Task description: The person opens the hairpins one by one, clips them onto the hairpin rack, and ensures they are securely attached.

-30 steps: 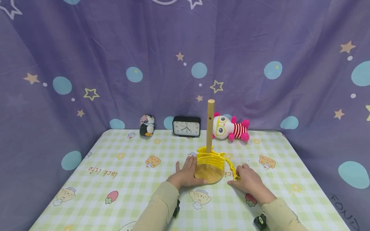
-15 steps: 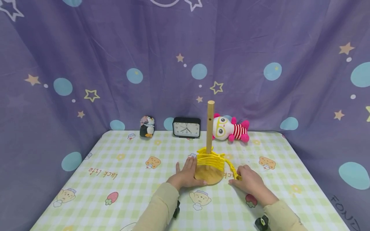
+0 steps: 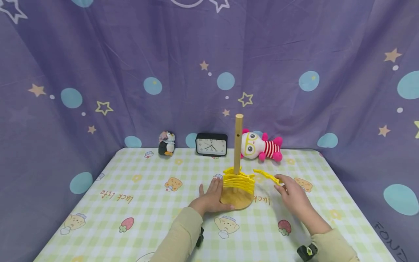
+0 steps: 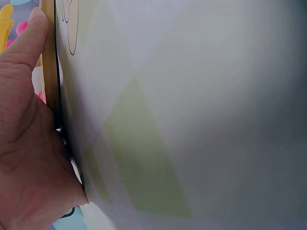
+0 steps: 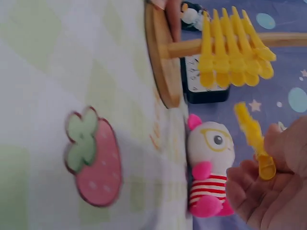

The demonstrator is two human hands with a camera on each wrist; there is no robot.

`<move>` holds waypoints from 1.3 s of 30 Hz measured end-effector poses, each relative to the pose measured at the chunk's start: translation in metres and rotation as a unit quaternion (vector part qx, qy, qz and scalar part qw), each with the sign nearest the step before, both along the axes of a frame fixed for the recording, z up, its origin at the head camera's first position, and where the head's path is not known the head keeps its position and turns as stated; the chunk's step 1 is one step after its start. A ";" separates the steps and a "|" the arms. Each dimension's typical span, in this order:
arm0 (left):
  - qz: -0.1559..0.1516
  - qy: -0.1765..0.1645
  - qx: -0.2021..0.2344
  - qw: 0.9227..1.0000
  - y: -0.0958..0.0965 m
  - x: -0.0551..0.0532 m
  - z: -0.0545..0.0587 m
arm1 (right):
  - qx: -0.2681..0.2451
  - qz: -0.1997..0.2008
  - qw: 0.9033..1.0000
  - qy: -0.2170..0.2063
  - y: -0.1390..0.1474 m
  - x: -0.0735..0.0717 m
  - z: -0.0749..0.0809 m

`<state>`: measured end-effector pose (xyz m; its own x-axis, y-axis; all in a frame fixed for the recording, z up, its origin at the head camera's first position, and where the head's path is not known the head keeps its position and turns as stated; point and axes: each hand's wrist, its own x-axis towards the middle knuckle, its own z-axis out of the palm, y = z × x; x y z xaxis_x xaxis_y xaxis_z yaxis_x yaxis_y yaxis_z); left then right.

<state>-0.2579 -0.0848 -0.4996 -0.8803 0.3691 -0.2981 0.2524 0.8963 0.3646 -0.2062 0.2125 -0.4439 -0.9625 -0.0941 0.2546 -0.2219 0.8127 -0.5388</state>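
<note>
A wooden stand [image 3: 237, 202] with a round base and an upright post is on the table. Several curved yellow plastic strips [image 3: 238, 183] are stacked around the lower post, apart from the base in the right wrist view. My left hand [image 3: 212, 198] holds the base at its left side, thumb along the front rim [image 4: 50, 72]. To the right of the stand, my right hand [image 3: 294, 194] pinches one yellow strip [image 3: 266, 175] by its end, raised off the table. The strip's bumpy length points toward the post, and its rounded end [image 5: 266, 167] shows between my thumb and fingers.
Along the back of the table stand a penguin toy [image 3: 167, 143] and a black alarm clock [image 3: 211, 144]. A pink-and-white plush doll [image 3: 262, 145] lies behind the post. A checked cloth [image 3: 147, 225] covers the table, and a purple curtain [image 3: 183, 43] hangs behind.
My right hand has lifted the yellow strip and moved it right and away from me, separating it from the stacked ones. The strip has swung from drooping to nearly level. My left hand stays put.
</note>
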 end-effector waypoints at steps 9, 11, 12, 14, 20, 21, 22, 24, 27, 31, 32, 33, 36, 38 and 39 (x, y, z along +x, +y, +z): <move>0.003 0.003 0.003 1.000 0.002 -0.003 -0.004 | -0.032 0.006 0.992 0.123 0.003 0.001 0.016; 0.004 0.002 0.003 1.000 0.002 -0.003 -0.003 | -0.035 0.009 0.989 0.147 -0.001 0.000 0.019; 0.004 0.001 0.004 1.000 0.002 -0.002 -0.002 | -0.033 0.012 0.987 0.159 -0.004 -0.001 0.020; 0.005 -0.002 0.006 1.000 0.001 -0.001 0.000 | -0.029 0.023 0.984 0.176 -0.012 -0.004 0.023; 0.000 -0.002 0.007 1.000 -0.001 0.001 0.002 | 0.013 0.070 0.981 0.181 -0.041 -0.016 0.029; -0.001 0.000 0.007 1.000 -0.002 0.001 0.002 | 0.023 0.074 0.981 0.178 -0.046 -0.018 0.030; -0.001 0.004 0.009 1.000 -0.002 0.001 0.001 | 0.030 0.078 0.981 0.173 -0.050 -0.019 0.030; -0.003 0.008 0.011 1.000 -0.003 0.001 0.000 | 0.045 0.081 0.982 0.164 -0.058 -0.022 0.031; -0.004 0.012 0.014 1.000 -0.004 0.002 -0.001 | 0.061 0.086 0.984 0.144 -0.066 -0.024 0.033; -0.003 0.014 0.017 1.000 -0.004 0.003 -0.001 | 0.048 0.112 0.989 0.085 -0.068 -0.023 0.036; -0.003 0.014 0.018 1.000 -0.003 0.003 0.000 | 0.042 0.121 0.990 0.067 -0.067 -0.023 0.037; -0.002 0.013 0.017 1.000 -0.003 0.003 0.000 | 0.034 0.130 0.990 0.051 -0.066 -0.022 0.038; -0.003 0.013 0.014 1.000 -0.003 0.003 0.002 | 0.020 0.147 0.989 0.016 -0.061 -0.019 0.038; -0.004 0.011 0.012 1.000 -0.003 0.004 0.004 | 0.010 0.149 0.989 0.007 -0.057 -0.016 0.037; -0.005 0.010 0.010 1.000 -0.003 0.004 0.005 | 0.007 0.147 0.989 0.006 -0.054 -0.014 0.035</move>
